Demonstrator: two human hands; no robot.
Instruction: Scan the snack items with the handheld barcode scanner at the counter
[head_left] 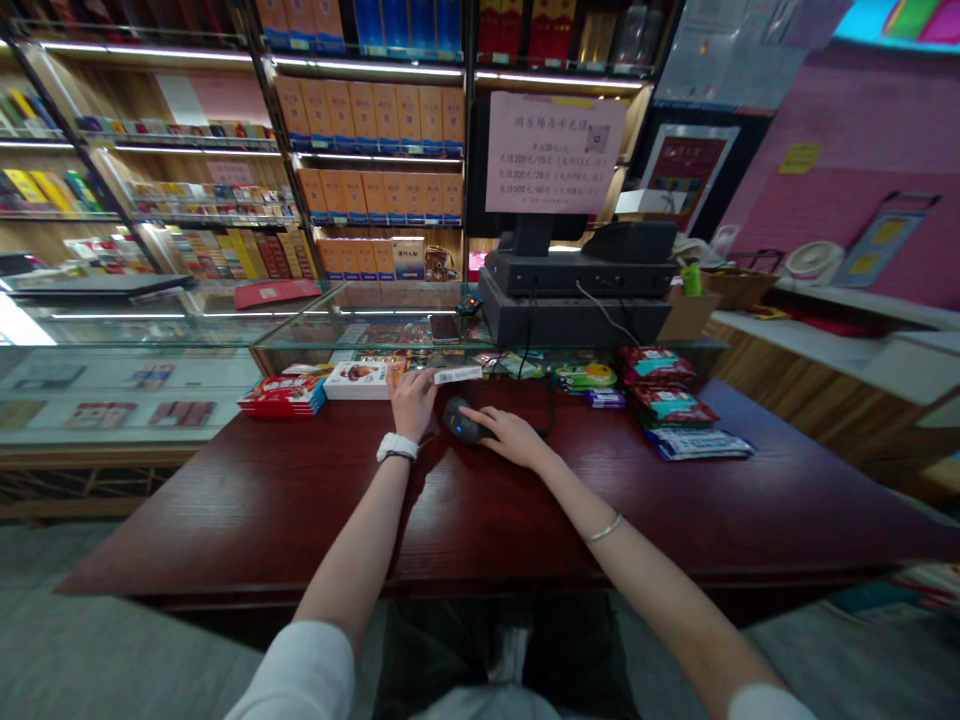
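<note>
My left hand (pixel 412 402) is over the back part of the dark red-brown table, its fingers gripping a slim white box (pixel 459 374) with small dark print on its side. Just left of these fingers lies a larger white box (pixel 355 380) with a picture on it, and beside that a stack of red packs (pixel 283 394). My right hand (pixel 516 438) is closed on a black barcode scanner (pixel 460 420) showing a small blue light. The scanner's rounded head points toward the slim box, close to my left wrist.
Snack packets (pixel 664 385) are stacked at the table's right, with a blue-white packet (pixel 701 444) in front and a purple pack (pixel 604 399) nearby. Behind stands a glass display counter (pixel 360 325) carrying a till (pixel 577 300) and a monitor with a paper sign (pixel 556 155).
</note>
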